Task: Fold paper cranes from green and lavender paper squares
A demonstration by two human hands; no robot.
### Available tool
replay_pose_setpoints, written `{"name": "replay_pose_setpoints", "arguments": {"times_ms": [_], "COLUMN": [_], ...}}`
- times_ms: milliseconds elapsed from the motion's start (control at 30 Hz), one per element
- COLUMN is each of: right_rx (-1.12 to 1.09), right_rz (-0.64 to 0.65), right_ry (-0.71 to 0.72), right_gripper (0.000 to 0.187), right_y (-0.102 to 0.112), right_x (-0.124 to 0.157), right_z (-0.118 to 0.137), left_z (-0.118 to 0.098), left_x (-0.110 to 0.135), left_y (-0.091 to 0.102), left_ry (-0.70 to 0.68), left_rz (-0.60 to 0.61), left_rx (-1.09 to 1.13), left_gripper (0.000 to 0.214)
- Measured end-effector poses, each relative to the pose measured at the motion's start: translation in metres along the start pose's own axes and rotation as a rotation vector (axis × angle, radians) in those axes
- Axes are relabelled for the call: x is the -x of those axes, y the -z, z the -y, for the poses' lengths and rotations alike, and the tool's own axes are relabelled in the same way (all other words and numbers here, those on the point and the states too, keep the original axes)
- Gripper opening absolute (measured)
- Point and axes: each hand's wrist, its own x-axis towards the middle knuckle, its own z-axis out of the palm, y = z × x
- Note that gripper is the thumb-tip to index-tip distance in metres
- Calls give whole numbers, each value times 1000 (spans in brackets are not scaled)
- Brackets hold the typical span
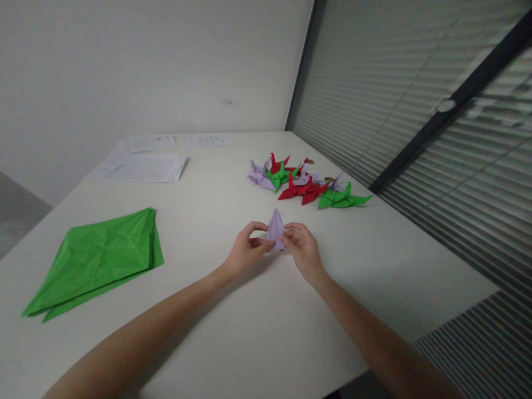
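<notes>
A small piece of folded lilac origami paper is held upright over the middle of the table, its narrow point facing away from me. My left hand pinches its left edge between thumb and fingers. On the opposite edge, my right hand grips it the same way, thumb laid on the front face near the bottom. Creases run lengthwise down the paper. Both thumbs cover parts of its lower corners.
Beyond my hands lies a cluster of folded paper cranes in red, green and lilac. A large folded green sheet rests at left. Printed papers lie at the back left of the white table. Blinds border the right side.
</notes>
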Motion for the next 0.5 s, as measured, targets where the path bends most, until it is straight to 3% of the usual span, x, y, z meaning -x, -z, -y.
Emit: {"name": "replay_pose_setpoints", "arguments": {"times_ms": [167, 333, 500], "right_rx": [-7, -27, -75], "right_rz": [11, 26, 146], "right_ry": [10, -20, -61], "right_gripper": [34, 34, 30], "right_y": [0, -2, -1], "right_x": [0, 1, 2], "right_z": [0, 3, 3], "left_z": [-2, -6, -5], "left_x": [-1, -1, -2], "left_y": [1, 2, 4], "left_ry": [14, 63, 42], "left_rz": [72, 46, 39], "left_rx": [42, 151, 216], "left_gripper": [38, 37, 27]}}
